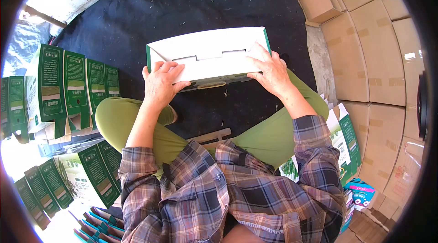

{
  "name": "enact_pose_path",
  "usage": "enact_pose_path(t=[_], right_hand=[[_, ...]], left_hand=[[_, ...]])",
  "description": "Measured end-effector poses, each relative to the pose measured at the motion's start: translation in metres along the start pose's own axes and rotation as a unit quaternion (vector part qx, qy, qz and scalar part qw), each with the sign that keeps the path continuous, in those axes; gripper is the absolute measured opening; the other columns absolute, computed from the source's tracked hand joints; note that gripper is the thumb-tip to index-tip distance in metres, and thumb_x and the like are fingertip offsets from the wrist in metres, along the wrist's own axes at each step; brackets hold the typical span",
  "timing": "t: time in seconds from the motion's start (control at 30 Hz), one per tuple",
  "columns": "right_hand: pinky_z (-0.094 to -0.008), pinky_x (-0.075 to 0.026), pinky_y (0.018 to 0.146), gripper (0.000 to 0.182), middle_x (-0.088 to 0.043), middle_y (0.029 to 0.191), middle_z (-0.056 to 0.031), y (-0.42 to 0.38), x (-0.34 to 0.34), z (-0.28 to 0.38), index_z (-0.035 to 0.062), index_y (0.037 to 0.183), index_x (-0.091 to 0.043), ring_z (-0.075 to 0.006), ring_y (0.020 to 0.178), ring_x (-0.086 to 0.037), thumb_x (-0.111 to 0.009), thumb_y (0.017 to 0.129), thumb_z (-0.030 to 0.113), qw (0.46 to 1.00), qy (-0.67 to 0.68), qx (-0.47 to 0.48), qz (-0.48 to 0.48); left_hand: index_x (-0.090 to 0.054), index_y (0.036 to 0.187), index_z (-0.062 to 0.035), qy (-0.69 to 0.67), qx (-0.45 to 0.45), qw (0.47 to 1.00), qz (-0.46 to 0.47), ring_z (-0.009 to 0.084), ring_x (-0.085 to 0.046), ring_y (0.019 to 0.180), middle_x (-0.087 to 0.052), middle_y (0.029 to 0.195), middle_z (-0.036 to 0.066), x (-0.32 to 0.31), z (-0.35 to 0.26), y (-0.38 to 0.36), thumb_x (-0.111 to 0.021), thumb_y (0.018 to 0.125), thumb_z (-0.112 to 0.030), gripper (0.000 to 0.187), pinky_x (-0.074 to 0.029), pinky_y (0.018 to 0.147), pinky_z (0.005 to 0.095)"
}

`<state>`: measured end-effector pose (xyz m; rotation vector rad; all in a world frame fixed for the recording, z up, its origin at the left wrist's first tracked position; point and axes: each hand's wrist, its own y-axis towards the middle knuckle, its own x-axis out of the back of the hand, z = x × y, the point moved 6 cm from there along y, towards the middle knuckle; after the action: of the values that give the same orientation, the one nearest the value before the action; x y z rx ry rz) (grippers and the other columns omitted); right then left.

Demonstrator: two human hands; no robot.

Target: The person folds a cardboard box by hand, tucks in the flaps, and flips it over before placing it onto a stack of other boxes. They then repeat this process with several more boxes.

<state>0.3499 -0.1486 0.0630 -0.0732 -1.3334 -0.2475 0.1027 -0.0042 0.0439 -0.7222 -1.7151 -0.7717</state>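
A carton with a white inside and green edges is held in front of me, above the black sheet, with its white flaps facing up. My left hand grips its left end, fingers on the white flap and thumb near the lower edge. At the right end, my right hand holds the carton in the same way, its fingers over the flap corner. The flaps meet along a notched line in the middle. The carton's underside is mostly hidden.
Green printed cartons stand in rows at the left, with more below them. Brown cardboard boxes are stacked along the right. Another green-and-white carton is beside my right knee, near a blue box. Black sheet covers the ground.
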Motion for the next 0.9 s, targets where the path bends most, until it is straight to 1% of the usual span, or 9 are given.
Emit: enact_pose_path(t=[0.17,0.23,0.3,0.37,0.4,0.47,0.57,0.7,0.9], right_hand=[[-0.0415,-0.043,0.099,0.053,-0.04,0.141,-0.0141,0.003,0.008,-0.017,0.0125,0.127,-0.055,-0.0343,0.123,-0.045,-0.071,0.081,0.032,0.981,0.175,0.011,-0.077],[-0.039,-0.041,0.1,0.054,-0.039,0.14,-0.0184,0.011,-0.006,-0.055,0.0072,0.133,-0.048,-0.0309,0.127,-0.044,-0.061,0.089,0.036,0.95,0.275,-0.068,-0.132],[-0.0368,-0.048,0.089,0.048,-0.057,0.12,-0.0144,0.006,-0.018,-0.09,0.006,0.134,-0.045,-0.0248,0.106,-0.058,-0.051,0.096,0.035,0.876,0.388,-0.253,-0.132],[-0.036,-0.051,0.075,0.044,-0.062,0.107,-0.0088,0.0,-0.031,-0.098,0.0075,0.131,-0.048,-0.0198,0.086,-0.061,-0.045,0.099,0.037,0.786,0.509,-0.35,-0.034],[-0.0285,-0.051,0.064,0.047,-0.062,0.107,-0.006,-0.003,-0.042,-0.101,0.0103,0.128,-0.053,-0.015,0.083,-0.06,-0.038,0.099,0.045,0.788,0.486,-0.377,0.022],[-0.0371,-0.052,0.067,0.044,-0.062,0.098,-0.0044,-0.011,-0.063,-0.1,0.0115,0.117,-0.058,-0.0167,0.085,-0.06,-0.041,0.096,0.046,0.765,0.466,-0.429,0.116],[-0.0394,-0.052,0.071,0.043,-0.062,0.097,-0.0042,-0.018,-0.078,-0.097,0.0123,0.114,-0.06,-0.0174,0.088,-0.06,-0.043,0.094,0.046,0.755,0.47,-0.432,0.15],[-0.0377,-0.051,0.08,0.042,-0.064,0.102,-0.0049,-0.019,-0.071,-0.102,0.0098,0.113,-0.061,-0.018,0.094,-0.06,-0.045,0.093,0.043,0.739,0.508,-0.424,0.126],[-0.0282,-0.048,0.075,0.027,-0.064,0.095,-0.0029,-0.004,-0.033,-0.099,0.0042,0.107,-0.062,-0.0135,0.089,-0.061,-0.051,0.094,0.026,0.642,0.702,-0.302,-0.065]], left_hand=[[-0.061,0.12,-0.0148,-0.076,0.025,0.994,-0.074,0.0262,-0.048,0.111,-0.056,0.112,0.006,0.015,0.003,-0.001,-0.073,0.076,-0.037,0.051,-0.034,0.097,0.0493],[-0.057,0.125,-0.0119,-0.155,0.071,0.958,-0.229,0.0266,-0.049,0.108,-0.056,0.111,0.009,0.02,0.029,-0.004,-0.072,0.078,-0.023,0.05,-0.04,0.092,0.0408],[-0.052,0.132,-0.0121,-0.28,0.204,0.897,-0.276,0.0173,-0.055,0.089,-0.056,0.114,0.007,-0.003,0.084,-0.012,-0.064,0.087,-0.021,0.047,-0.047,0.072,0.0286],[-0.049,0.134,-0.0103,-0.483,0.4,0.754,-0.195,0.0164,-0.053,0.088,-0.056,0.118,0.007,-0.015,0.096,-0.019,-0.051,0.096,-0.037,0.047,-0.046,0.077,0.0295],[-0.049,0.134,-0.0103,-0.485,0.399,0.753,-0.195,0.0164,-0.053,0.088,-0.056,0.118,0.007,-0.024,0.105,-0.019,-0.051,0.096,-0.037,0.047,-0.046,0.077,0.0295],[-0.048,0.135,-0.014,-0.644,0.437,0.622,-0.081,0.0182,-0.057,0.1,-0.056,0.123,0.008,-0.083,0.125,-0.022,-0.047,0.096,-0.046,0.051,-0.047,0.083,0.0313],[-0.051,0.131,-0.0072,-0.724,0.442,0.529,-0.023,0.0194,-0.061,0.102,-0.061,0.118,0.009,-0.091,0.104,-0.018,-0.051,0.094,-0.042,0.051,-0.05,0.086,0.0349],[-0.052,0.128,-0.0042,-0.732,0.414,0.541,-0.009,0.0198,-0.062,0.1,-0.062,0.116,0.009,-0.077,0.094,-0.013,-0.05,0.095,-0.039,0.048,-0.05,0.087,0.035],[-0.05,0.124,-0.0042,-0.814,0.241,0.499,-0.173,0.0211,-0.059,0.101,-0.059,0.114,0.009,-0.035,0.112,-0.003,-0.047,0.093,-0.02,0.035,-0.046,0.091,0.0324]])
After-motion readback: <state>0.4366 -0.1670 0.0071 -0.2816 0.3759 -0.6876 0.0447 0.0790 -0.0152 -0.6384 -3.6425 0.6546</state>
